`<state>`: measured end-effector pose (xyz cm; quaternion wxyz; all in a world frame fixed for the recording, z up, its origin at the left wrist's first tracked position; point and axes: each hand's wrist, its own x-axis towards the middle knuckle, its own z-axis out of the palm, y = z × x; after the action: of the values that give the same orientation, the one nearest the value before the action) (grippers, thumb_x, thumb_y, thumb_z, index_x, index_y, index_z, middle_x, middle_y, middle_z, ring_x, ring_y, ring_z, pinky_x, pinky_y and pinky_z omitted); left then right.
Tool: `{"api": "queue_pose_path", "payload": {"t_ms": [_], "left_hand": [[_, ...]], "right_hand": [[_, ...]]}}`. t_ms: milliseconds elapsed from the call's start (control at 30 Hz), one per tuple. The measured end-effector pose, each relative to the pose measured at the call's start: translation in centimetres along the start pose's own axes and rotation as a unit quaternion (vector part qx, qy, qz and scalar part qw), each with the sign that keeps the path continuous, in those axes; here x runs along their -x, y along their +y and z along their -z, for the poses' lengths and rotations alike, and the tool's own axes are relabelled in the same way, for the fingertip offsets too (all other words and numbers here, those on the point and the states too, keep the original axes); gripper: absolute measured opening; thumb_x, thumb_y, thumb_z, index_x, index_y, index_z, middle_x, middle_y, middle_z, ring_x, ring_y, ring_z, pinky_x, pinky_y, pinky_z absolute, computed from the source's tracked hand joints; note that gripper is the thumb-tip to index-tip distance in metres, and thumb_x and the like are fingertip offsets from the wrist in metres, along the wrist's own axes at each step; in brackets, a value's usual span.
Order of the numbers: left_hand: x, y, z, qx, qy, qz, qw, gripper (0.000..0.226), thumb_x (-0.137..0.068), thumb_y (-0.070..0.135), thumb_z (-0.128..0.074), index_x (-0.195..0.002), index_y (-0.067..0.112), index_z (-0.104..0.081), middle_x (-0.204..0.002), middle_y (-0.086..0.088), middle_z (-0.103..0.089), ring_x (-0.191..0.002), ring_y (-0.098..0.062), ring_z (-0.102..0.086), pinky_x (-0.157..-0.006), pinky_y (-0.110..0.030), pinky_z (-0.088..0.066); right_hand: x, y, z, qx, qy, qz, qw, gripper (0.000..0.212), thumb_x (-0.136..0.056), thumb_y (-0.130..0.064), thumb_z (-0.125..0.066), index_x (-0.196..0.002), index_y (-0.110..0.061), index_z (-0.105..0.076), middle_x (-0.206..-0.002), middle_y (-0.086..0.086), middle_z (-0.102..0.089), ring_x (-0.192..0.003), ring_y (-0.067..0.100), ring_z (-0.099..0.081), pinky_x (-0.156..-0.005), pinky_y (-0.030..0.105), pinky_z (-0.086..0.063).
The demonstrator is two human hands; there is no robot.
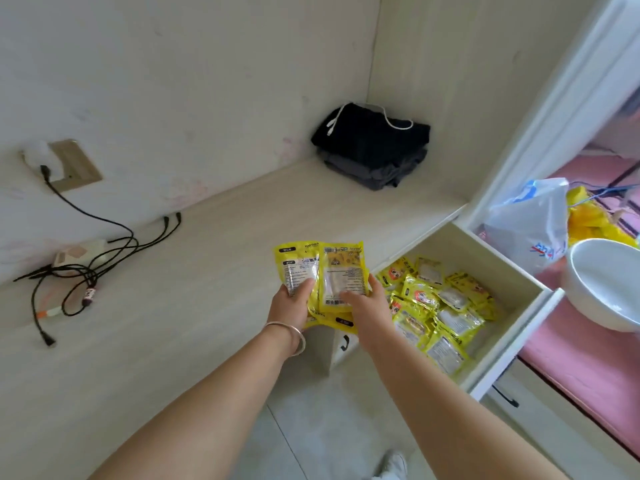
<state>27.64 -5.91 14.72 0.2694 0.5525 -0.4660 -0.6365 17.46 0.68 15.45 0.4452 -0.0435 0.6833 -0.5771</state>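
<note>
Both my hands hold a small stack of yellow snack packets (329,271) above the edge of a pale wooden desk (194,271). My left hand (291,306), with a silver bangle on the wrist, grips the packets from the left with its thumb on top. My right hand (367,303) grips them from the right. To the right, an open white drawer (498,268) is filled with several more yellow packets (436,306).
Folded dark clothes (374,147) with a white cord lie in the far corner. Black cables (93,258) and a charger run from a wall socket (69,164) at left. A white bowl (606,282) and a plastic bag (530,223) sit on a pink surface at right.
</note>
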Motion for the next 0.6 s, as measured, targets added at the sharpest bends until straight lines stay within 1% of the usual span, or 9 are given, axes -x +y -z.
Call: {"api": "queue_pose_path", "payload": {"t_ms": [67, 133, 267, 367, 400, 433, 500, 533, 600], "left_hand": [[0.2, -0.1, -4.4, -0.024, -0.012, -0.002, 1.0, 0.018, -0.09, 0.031, -0.057, -0.105, 0.022, -0.058, -0.106, -0.009, -0.068, -0.097, -0.029, -0.066, -0.09, -0.043, -0.054], [0.0, -0.5, -8.5, -0.046, -0.024, 0.002, 0.999, 0.022, -0.09, 0.028, -0.056, -0.109, 0.018, -0.058, -0.107, -0.009, -0.067, -0.098, -0.028, -0.064, -0.091, -0.039, -0.052], [-0.6, -1.7, -15.7, -0.096, -0.033, 0.01, 0.995, 0.024, -0.089, 0.023, -0.055, -0.112, 0.015, -0.058, -0.109, -0.011, -0.065, -0.099, -0.029, -0.061, -0.093, -0.038, -0.049], [-1.1, -3.2, -19.8, -0.125, -0.04, 0.036, 0.991, 0.029, -0.089, 0.02, -0.055, -0.116, 0.009, -0.057, -0.109, -0.012, -0.064, -0.091, -0.026, -0.058, -0.084, -0.032, -0.046], [-1.3, -3.8, -20.7, -0.134, -0.041, 0.047, 0.989, 0.031, -0.089, 0.02, -0.056, -0.117, 0.007, -0.056, -0.112, -0.013, -0.064, -0.092, -0.026, -0.058, -0.085, -0.031, -0.045], [-1.6, -4.4, -21.5, -0.143, -0.042, 0.06, 0.987, 0.036, -0.089, 0.022, -0.057, -0.121, 0.006, -0.054, -0.119, -0.014, -0.062, -0.098, -0.027, -0.059, -0.09, -0.033, -0.045], [-2.4, -5.6, -22.9, -0.176, -0.047, 0.1, 0.978, 0.058, -0.087, 0.03, -0.06, -0.137, 0.008, -0.041, -0.14, -0.015, -0.048, -0.124, -0.03, -0.05, -0.105, -0.039, -0.04], [-2.7, -6.1, -23.4, -0.198, -0.046, 0.12, 0.972, 0.069, -0.087, 0.034, -0.061, -0.144, 0.009, -0.031, -0.149, -0.013, -0.037, -0.134, -0.03, -0.04, -0.11, -0.041, -0.035], [-3.3, -7.2, -24.3, -0.23, -0.037, 0.141, 0.962, 0.083, -0.086, 0.037, -0.063, -0.149, 0.009, -0.017, -0.157, -0.009, -0.022, -0.143, -0.028, -0.026, -0.115, -0.041, -0.027]], "right_hand": [[-2.0, -0.6, 3.9, -0.007, 0.014, -0.018, 1.0, 0.074, -0.083, -0.007, -0.066, -0.147, -0.023, -0.031, -0.13, 0.008, -0.057, -0.11, 0.026, -0.06, -0.079, 0.038, -0.054], [-4.1, -1.0, 7.5, -0.014, 0.027, -0.037, 0.999, 0.075, -0.081, -0.006, -0.067, -0.146, -0.023, -0.033, -0.128, 0.008, -0.059, -0.11, 0.028, -0.061, -0.088, 0.045, -0.054], [-7.8, -1.2, 13.8, -0.019, 0.046, -0.062, 0.997, 0.073, -0.074, -0.013, -0.071, -0.139, -0.024, -0.04, -0.126, 0.01, -0.06, -0.106, 0.032, -0.063, -0.089, 0.051, -0.054], [-10.1, -0.7, 18.3, -0.018, 0.081, -0.08, 0.993, 0.062, -0.081, -0.011, -0.068, -0.137, -0.018, -0.042, -0.117, 0.01, -0.064, -0.099, 0.032, -0.067, -0.089, 0.052, -0.054], [-10.6, -0.3, 19.7, -0.015, 0.093, -0.093, 0.991, 0.059, -0.083, -0.011, -0.066, -0.137, -0.017, -0.042, -0.116, 0.011, -0.064, -0.096, 0.032, -0.068, -0.088, 0.052, -0.055], [-11.1, 0.1, 21.0, -0.007, 0.106, -0.108, 0.988, 0.06, -0.085, -0.011, -0.064, -0.139, -0.017, -0.04, -0.116, 0.011, -0.064, -0.094, 0.031, -0.068, -0.087, 0.051, -0.055], [-11.9, 1.0, 23.1, 0.03, 0.134, -0.132, 0.982, 0.062, -0.086, -0.014, -0.063, -0.143, -0.018, -0.036, -0.115, 0.009, -0.063, -0.091, 0.028, -0.067, -0.082, 0.047, -0.058], [-12.3, 1.4, 23.9, 0.052, 0.143, -0.141, 0.978, 0.06, -0.087, -0.014, -0.061, -0.142, -0.017, -0.037, -0.113, 0.008, -0.063, -0.087, 0.025, -0.066, -0.076, 0.043, -0.058], [-12.9, 2.0, 25.1, 0.107, 0.145, -0.148, 0.972, 0.053, -0.089, -0.011, -0.057, -0.139, -0.015, -0.039, -0.104, 0.004, -0.061, -0.073, 0.017, -0.058, -0.059, 0.03, -0.052]]}}
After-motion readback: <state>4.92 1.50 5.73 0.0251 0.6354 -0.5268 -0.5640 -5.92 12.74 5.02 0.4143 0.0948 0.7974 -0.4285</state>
